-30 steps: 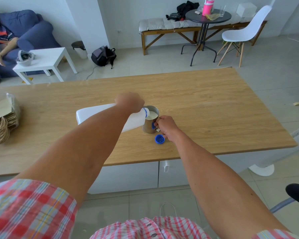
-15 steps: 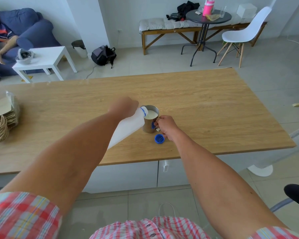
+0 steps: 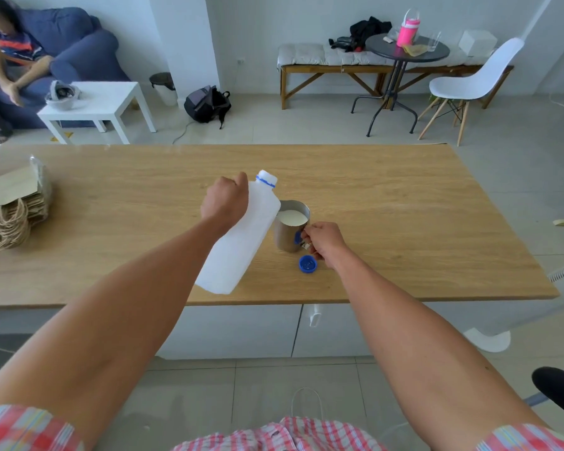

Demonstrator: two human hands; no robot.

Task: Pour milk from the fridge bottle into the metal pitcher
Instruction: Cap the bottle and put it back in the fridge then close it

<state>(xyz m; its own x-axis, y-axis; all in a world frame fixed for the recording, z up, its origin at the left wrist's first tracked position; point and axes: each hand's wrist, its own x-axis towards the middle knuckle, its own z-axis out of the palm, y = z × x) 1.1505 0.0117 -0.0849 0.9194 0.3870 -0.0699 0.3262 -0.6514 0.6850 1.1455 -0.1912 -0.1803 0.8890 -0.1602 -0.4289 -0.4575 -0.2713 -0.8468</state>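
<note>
On the wooden bench (image 3: 404,203), the left hand (image 3: 225,201) clenched the light, smooth plastic bottle (image 3: 241,242) high; the right hand (image 3: 323,240) pinched the rigid, milk-heavy pitcher (image 3: 290,229) by its handle

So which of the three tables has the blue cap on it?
The big wooden table nearest the person; the blue cap lies by the metal pitcher. The small white and round dark tables stand farther back.

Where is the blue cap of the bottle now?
In the head view the blue cap lies on the wooden table, near its front edge, just before the metal pitcher and beside the right hand.
</note>
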